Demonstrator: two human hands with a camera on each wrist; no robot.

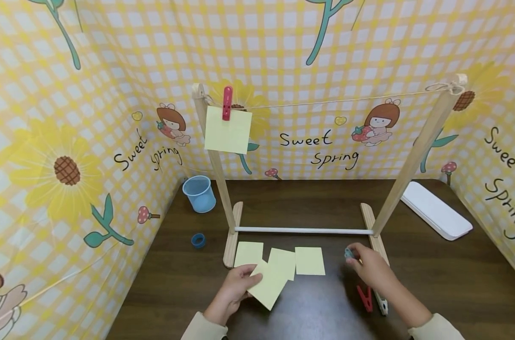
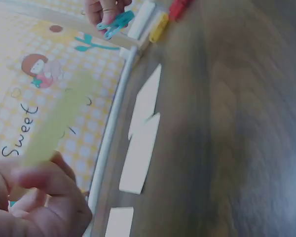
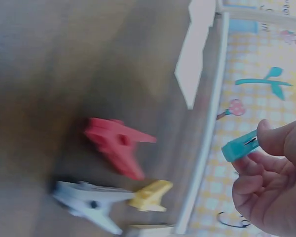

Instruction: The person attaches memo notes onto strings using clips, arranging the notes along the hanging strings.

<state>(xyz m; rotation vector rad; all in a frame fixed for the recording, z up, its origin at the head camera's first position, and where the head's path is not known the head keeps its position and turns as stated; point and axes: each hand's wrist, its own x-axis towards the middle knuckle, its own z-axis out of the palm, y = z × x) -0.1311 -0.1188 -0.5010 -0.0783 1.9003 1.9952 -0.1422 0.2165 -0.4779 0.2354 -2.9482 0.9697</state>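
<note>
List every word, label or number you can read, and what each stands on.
"Sweet Spring": yellow-and-white checked cloth backdrop, left side.
"Sweet Spring": same backdrop, centre.
"Sweet Spring": same backdrop, right side.
Wrist views: some backdrop lettering is cut off or covered.
Pale yellow square paper notes: no writing visible.

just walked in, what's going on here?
A person holds a yellow paper note in the left hand and a teal clip in the right hand. One note already hangs from the string by a red clip, near the left post. Three loose notes lie on the table, along with another red clip, a whitish clip and a yellow clip.
</note>
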